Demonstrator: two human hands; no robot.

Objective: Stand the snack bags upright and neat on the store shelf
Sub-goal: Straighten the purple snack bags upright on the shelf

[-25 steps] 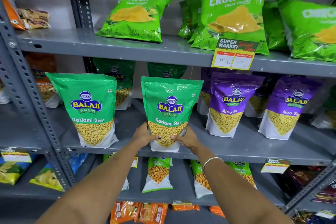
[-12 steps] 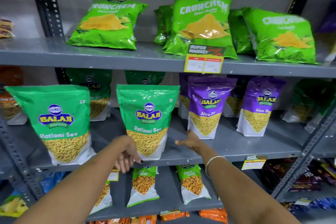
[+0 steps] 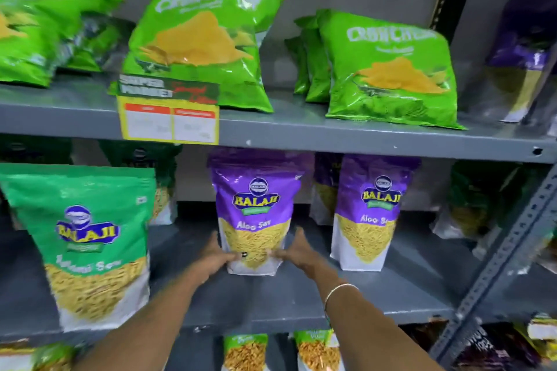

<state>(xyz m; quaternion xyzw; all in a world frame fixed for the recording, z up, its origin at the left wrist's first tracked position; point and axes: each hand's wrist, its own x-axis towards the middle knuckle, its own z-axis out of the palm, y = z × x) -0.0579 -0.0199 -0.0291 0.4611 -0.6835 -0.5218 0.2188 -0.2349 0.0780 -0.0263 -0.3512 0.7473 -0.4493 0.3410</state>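
Both hands (image 3: 254,254) grip the upright purple Aloo Sev bag (image 3: 256,208)

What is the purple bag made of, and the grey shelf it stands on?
Purple Aloo Sev bag: looks like glossy plastic film, since it shines and creases; the lower part seems see-through or printed, showing yellow sev. Grey shelf: probably painted metal, with a smooth matte face and a thin edge, fixed to a perforated upright.

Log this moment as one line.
both hands: left, right | gripping purple Aloo Sev pouch base | grey metal shelf | pouch upright
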